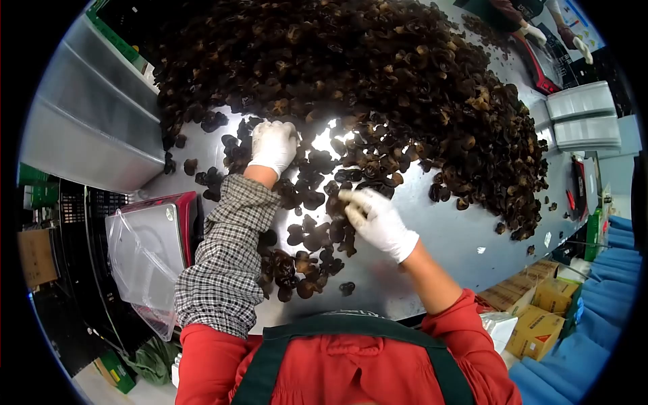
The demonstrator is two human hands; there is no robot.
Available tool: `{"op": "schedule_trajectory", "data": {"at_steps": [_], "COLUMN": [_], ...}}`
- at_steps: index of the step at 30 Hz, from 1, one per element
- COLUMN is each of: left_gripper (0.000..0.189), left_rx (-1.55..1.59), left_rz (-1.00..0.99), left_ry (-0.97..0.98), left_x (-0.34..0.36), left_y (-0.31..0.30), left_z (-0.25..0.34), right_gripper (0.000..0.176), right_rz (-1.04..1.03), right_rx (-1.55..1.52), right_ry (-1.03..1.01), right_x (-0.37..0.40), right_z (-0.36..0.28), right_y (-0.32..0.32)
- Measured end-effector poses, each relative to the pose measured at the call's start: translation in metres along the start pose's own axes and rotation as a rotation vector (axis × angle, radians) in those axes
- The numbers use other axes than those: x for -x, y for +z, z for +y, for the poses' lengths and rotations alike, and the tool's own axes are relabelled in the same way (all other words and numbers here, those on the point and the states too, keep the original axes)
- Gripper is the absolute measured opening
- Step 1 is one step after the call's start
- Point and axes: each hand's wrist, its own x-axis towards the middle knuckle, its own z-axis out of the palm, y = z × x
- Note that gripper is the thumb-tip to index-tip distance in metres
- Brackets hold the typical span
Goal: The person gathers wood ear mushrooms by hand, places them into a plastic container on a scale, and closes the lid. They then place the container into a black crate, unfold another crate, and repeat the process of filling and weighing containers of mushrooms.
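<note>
A large heap of dark brown wood ear mushrooms (pixel 324 61) covers the far part of the metal table (pixel 405 283). Looser wood ear mushrooms (pixel 304 270) lie scattered nearer to me. My left hand (pixel 275 145), in a white glove, is closed with its fingers curled down among the pieces at the heap's near edge; what is under the fingers is hidden. To the right and nearer, my right hand (pixel 378 221), also white-gloved, has thumb and fingers bent together on a dark wood ear mushroom (pixel 335 206) in the loose pieces.
On the left stand a grey metal bin (pixel 94 115) and a red-edged scale (pixel 152 236) under clear plastic. Stacked clear trays (pixel 584 115) are at the right. Beyond the heap's right side are a co-worker's gloved hands (pixel 535 34) and another red scale (pixel 536 64). Cardboard boxes (pixel 533 331) sit lower right.
</note>
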Motion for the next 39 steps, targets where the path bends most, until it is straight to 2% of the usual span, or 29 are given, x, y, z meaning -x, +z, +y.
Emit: {"op": "schedule_trajectory", "data": {"at_steps": [1, 3, 5, 7, 8, 9, 11, 12, 13, 15, 17, 18, 19, 20, 21, 22, 23, 24, 26, 27, 28, 29, 30, 33, 35, 37, 38, 39], "left_gripper": [0.015, 0.015, 0.014, 0.014, 0.015, 0.017, 0.019, 0.02, 0.02, 0.02, 0.02, 0.023, 0.024, 0.025, 0.027, 0.029, 0.028, 0.027, 0.027, 0.031, 0.032, 0.034, 0.036, 0.037, 0.05, 0.058, 0.066, 0.066], "left_rx": [0.046, 0.239, 0.493, 1.046, 1.282, 1.403, 1.482, 1.474, 1.457, 1.518, 1.495, 1.561, 1.556, 1.414, 1.457, 1.498, 1.726, 1.41, 1.46, 1.62, 1.601, 1.579, 1.535, 1.284, 1.173, 1.075, 1.179, 1.213], "left_rz": [0.083, 0.227, 0.358, 0.288, 0.296, 0.243, 0.242, 0.296, 0.293, 0.324, 0.334, 0.322, 0.251, 0.179, 0.101, 0.021, -0.064, -0.033, -0.084, -0.332, -0.305, -0.281, -0.117, -0.151, -0.122, -0.086, -0.155, -0.085], "left_ry": [0.022, 0.018, -0.069, -0.294, -0.299, -0.323, -0.33, -0.356, -0.467, -0.561, -0.474, -0.514, -0.42, -0.387, -0.319, -0.253, -0.263, -0.206, -0.239, -0.366, -0.32, -0.273, -0.21, -0.143, -0.139, -0.158, -0.145, -0.118], "left_x": [0.003, 0.013, 0.022, 0.038, 0.047, 0.056, 0.073, 0.082, 0.09, 0.109, 0.128, 0.136, 0.144, 0.152, 0.156, 0.16, 0.161, 0.164, 0.165, 0.173, 0.178, 0.182, 0.186, 0.195, 0.206, 0.222, 0.228, 0.232], "left_y": [0.001, 0.0, -0.014, -0.034, -0.037, -0.042, -0.049, -0.052, -0.06, -0.062, -0.061, -0.058, -0.065, -0.04, -0.048, -0.055, -0.054, -0.052, -0.041, -0.084, -0.084, -0.078, -0.073, -0.07, -0.07, -0.076, -0.081, -0.074], "left_z": [-0.005, -0.012, -0.009, -0.002, 0.0, 0.0, 0.0, 0.001, 0.004, 0.005, 0.012, 0.022, 0.033, 0.032, 0.05, 0.068, 0.084, 0.093, 0.113, 0.113, 0.114, 0.119, 0.123, 0.113, 0.107, 0.103, 0.098, 0.093], "right_gripper": [0.021, 0.019, 0.02, 0.022, 0.026, 0.031, 0.029, 0.022, 0.02, 0.016, 0.014, 0.016, 0.015, 0.017, 0.02, 0.025, 0.033, 0.038, 0.047, 0.05, 0.051, 0.051, 0.051, 0.045, 0.04, 0.031, 0.029, 0.028], "right_rz": [0.044, 0.168, 0.156, 0.023, 0.051, -0.055, -0.118, -0.108, -0.101, -0.086, 0.177, 0.272, 0.139, -0.074, -0.091, -0.132, -0.101, -0.154, -0.199, -0.194, -0.185, -0.184, -0.185, -0.182, -0.198, -0.183, -0.168, -0.152], "right_rx": [-0.03, -0.022, 0.224, 0.382, 0.405, 0.504, 0.591, 0.554, 0.522, 0.457, 0.261, 0.157, -0.007, -0.036, -0.127, -0.083, -0.053, 0.022, 0.113, 0.121, 0.093, 0.12, 0.145, 0.251, 0.335, 0.252, 0.211, 0.17], "right_ry": [-0.001, 0.002, -0.088, -0.028, -0.048, 0.088, 0.115, 0.073, 0.069, 0.058, -0.117, -0.21, -0.007, 0.201, 0.124, -0.013, -0.185, -0.213, -0.213, -0.192, -0.114, -0.121, -0.123, -0.089, -0.093, -0.083, -0.097, -0.11], "right_x": [-0.008, -0.035, -0.063, -0.086, -0.093, -0.098, -0.106, -0.108, -0.11, -0.11, -0.101, -0.096, -0.084, -0.071, -0.049, -0.032, -0.015, -0.003, 0.017, 0.026, 0.034, 0.037, 0.04, 0.045, 0.045, 0.046, 0.045, 0.045], "right_z": [-0.001, 0.011, 0.036, 0.046, 0.056, 0.053, 0.045, 0.059, 0.063, 0.06, 0.046, 0.033, 0.005, -0.035, -0.044, -0.058, -0.06, -0.076, -0.085, -0.083, -0.088, -0.091, -0.094, -0.111, -0.123, -0.13, -0.129, -0.126], "right_y": [-0.006, -0.014, -0.016, -0.008, 0.003, 0.009, 0.021, 0.031, 0.033, 0.032, 0.019, 0.009, -0.005, -0.024, -0.022, -0.023, -0.017, -0.019, -0.027, -0.029, -0.031, -0.032, -0.031, -0.019, -0.011, 0.0, 0.005, 0.01]}}
